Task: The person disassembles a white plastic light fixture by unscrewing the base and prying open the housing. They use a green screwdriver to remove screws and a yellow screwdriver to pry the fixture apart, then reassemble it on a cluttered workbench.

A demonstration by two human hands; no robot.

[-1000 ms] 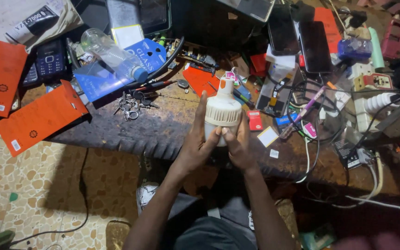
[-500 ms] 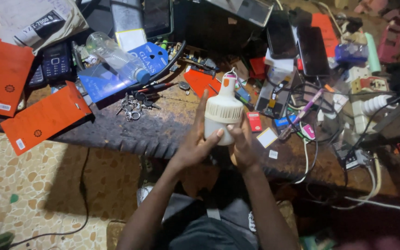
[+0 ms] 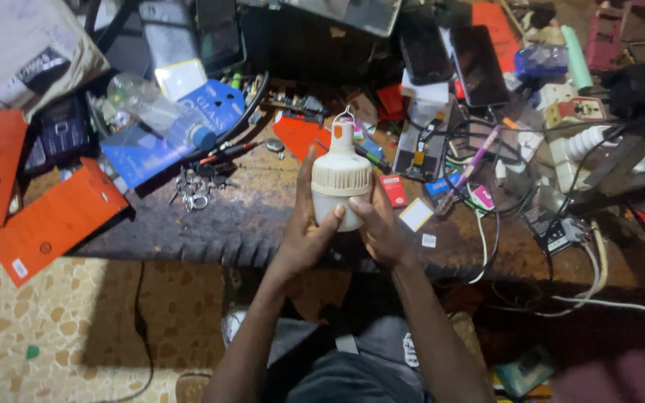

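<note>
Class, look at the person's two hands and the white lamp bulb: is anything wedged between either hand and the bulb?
Nothing visible. The left hand and right hand both grip the white lamp bulb directly, bare fingers on its dome, above the cluttered workbench.

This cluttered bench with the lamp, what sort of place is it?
Probably a small electronics repair stall: dark phones lie among tangled cables, and both hands, left hand and right hand, hold a white bulb-shaped lamp.
</note>
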